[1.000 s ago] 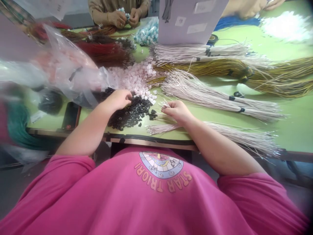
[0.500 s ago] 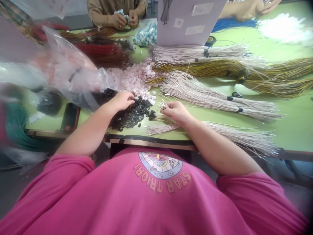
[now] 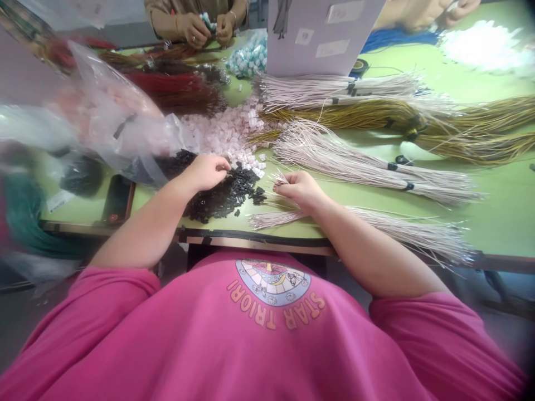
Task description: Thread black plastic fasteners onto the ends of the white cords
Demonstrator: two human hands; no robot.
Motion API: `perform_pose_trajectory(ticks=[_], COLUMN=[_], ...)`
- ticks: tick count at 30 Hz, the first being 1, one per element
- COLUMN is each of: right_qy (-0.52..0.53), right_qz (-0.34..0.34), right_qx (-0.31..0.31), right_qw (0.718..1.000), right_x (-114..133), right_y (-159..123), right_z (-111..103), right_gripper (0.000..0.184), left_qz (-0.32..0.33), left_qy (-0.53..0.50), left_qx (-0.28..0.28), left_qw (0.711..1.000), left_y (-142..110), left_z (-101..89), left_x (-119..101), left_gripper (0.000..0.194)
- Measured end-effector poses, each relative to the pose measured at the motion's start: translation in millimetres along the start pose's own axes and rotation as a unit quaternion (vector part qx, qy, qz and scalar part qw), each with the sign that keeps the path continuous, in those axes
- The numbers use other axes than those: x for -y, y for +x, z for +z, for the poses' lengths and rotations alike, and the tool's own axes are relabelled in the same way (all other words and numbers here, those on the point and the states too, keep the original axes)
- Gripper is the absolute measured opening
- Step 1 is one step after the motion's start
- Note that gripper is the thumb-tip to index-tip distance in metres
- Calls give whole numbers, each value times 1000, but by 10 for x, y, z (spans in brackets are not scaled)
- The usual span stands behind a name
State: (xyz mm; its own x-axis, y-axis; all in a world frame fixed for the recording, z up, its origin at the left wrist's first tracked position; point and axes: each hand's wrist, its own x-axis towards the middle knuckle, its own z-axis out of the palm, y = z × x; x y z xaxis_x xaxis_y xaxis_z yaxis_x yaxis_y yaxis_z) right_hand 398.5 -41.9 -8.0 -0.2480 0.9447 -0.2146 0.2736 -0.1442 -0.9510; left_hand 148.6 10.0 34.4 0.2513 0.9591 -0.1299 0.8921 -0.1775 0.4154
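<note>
My left hand [image 3: 207, 171] rests on a heap of small black plastic connectors [image 3: 228, 192], fingers curled in a pinch at its far edge; what they hold is too small to see. My right hand [image 3: 300, 188] is closed on a few thin pale wires [image 3: 279, 179] whose bare ends fan out to the left of the fingers. Under my right forearm lies a bundle of the same pale wires [image 3: 401, 231], along the near edge of the green table [image 3: 493, 223].
A heap of pink connectors [image 3: 223, 133] lies behind the black ones. Clear plastic bags [image 3: 112, 128] crowd the left. More pale wire bundles [image 3: 368, 167] and olive wires [image 3: 418, 120] stretch right. A white card [image 3: 321, 36] stands at the back. Another person's hands [image 3: 207, 28] work across the table.
My left hand has crept a little further onto the black connector heap toward the pink ones. My right hand has hardly moved.
</note>
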Motion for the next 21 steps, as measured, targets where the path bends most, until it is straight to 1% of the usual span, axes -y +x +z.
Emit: perform_pose_trajectory(ticks=[3,5,8,11,13,15,18,21], right_qy=[4,7,15,17,13,7,-2,-8], right_qz=[9,12,6,3,3,3,-1,-7], right_qx=[-2,-4,-7,-13,-16,-23,-26,-19], right_qw=[1000,1000,1000,1000,1000,1000,1000,1000], right_x=[26,47,66,67,67,73,89,101], right_y=[-13,-24,-32,-32,-33,-37,-50,-68], right_z=[-6,-7,-4,-1,0,2,5,4], right_gripper=[17,19,22,21,21,21,21,23], left_qz=[18,32,28,5,-13,-25,-27,-23], left_qy=[-48,-127,-275,-373,-409,-429,-441,-442], left_qx=[8,28,56,58,55,58,69,73], left_qw=[999,991,959,926,911,901,894,894], left_y=[-69,-132,-216,-240,-224,-204,-202,-232], left_z=[6,62,222,391,463,495,493,470], left_x=[-117,-219,-384,-499,-531,-535,-529,-530], left_gripper=[23,21,23,28,26,24,22,18])
